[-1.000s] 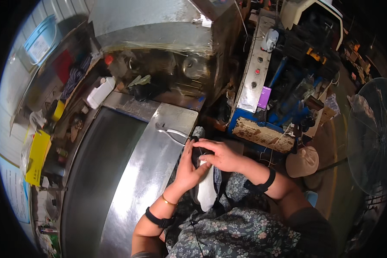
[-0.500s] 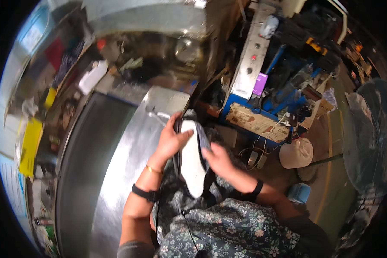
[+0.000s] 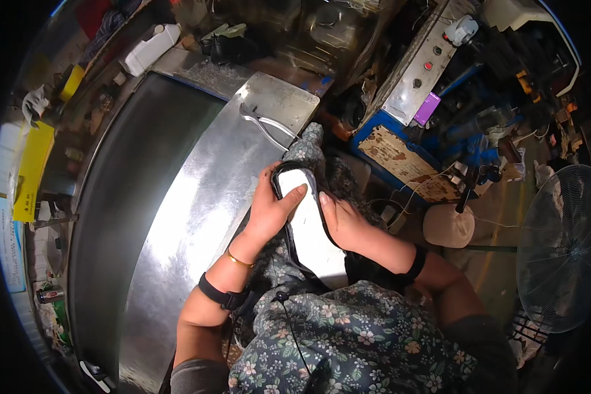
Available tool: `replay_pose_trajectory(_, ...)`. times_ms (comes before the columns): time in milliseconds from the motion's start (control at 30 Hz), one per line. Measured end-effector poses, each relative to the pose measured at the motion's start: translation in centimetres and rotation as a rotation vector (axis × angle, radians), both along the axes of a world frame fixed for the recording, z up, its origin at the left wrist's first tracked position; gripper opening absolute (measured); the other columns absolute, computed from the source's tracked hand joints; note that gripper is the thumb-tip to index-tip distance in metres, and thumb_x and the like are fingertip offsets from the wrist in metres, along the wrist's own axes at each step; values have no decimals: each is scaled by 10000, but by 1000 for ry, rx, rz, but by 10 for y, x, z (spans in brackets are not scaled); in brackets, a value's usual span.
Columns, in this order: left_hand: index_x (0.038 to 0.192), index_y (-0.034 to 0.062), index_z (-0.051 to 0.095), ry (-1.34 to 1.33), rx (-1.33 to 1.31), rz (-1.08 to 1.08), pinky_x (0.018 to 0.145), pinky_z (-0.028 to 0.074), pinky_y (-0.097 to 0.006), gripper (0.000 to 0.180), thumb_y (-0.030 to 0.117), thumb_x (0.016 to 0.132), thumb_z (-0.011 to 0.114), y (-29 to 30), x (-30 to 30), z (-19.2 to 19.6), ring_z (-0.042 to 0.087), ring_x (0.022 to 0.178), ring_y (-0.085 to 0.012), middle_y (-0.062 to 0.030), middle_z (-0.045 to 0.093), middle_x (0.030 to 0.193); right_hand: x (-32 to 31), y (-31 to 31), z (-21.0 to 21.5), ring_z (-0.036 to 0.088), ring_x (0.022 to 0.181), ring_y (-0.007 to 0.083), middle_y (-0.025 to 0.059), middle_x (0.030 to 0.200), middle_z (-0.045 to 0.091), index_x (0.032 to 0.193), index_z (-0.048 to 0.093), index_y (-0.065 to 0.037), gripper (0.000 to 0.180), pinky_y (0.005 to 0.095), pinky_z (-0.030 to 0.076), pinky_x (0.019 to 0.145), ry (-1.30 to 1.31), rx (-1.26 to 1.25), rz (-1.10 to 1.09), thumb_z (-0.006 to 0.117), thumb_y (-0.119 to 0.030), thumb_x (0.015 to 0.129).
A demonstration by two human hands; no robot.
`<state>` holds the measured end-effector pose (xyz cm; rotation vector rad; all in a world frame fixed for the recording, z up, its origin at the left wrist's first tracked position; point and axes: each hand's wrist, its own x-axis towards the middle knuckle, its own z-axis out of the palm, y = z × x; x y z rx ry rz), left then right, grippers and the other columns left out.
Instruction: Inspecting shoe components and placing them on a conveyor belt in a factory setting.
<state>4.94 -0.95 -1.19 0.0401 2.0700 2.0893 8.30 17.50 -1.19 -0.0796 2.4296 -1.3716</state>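
A shoe upper with dark edges wrapped around a white, sole-shaped board (image 3: 312, 226) lies bottom side up above my lap. My left hand (image 3: 269, 209) grips its left side near the far end, the thumb lying across the white face. On the opposite side my right hand (image 3: 345, 224) is closed against the dark rim, thumb pointing up along the edge. The fingers under the shoe are hidden. Beyond my left hand, metal pincers (image 3: 269, 126) with curved handles rest on the steel worktop (image 3: 177, 230).
A dark belt (image 3: 111, 217) curves along the left, with a yellow box (image 3: 34, 172) and a white jug (image 3: 152, 49) past it. At right stand a blue-framed machine (image 3: 407, 154) with buttons, a pale plastic container (image 3: 448, 225) and a large fan (image 3: 571, 253).
The view has shifted, so the bench and pincers show more fully. The shoe's near end has swung right and closer to me. My right hand has moved up along its edge.
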Motion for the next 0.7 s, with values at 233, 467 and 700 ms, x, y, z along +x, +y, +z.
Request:
replay_pose_trajectory(233,1319,-65,390,45,-115,-55,936,450,-308,641,194,847,739,10,-27,0,544,1066,-190,-145,570,1162,-19,-4,15,684,755,352,251,826,662,1227,525,124,460,393,550,688,456,727,169,514,-243,949)
replay_pose_trajectory(467,1409,-40,346,-193,310,-199,989,431,-333,682,153,861,703,6,-16,6,547,1115,-211,-137,563,1196,43,15,-18,245,1422,229,188,1546,242,1530,63,1,706,323,202,1153,18,-425,-18,465,-286,1027)
replay_pose_trajectory(700,1198,-90,503,-86,-896,80,915,457,-504,565,408,1016,307,4,12,42,581,1035,-491,-369,593,1085,28,-24,-4,344,1374,387,350,1449,312,1498,-18,50,852,379,299,1109,46,-286,-21,489,-410,991)
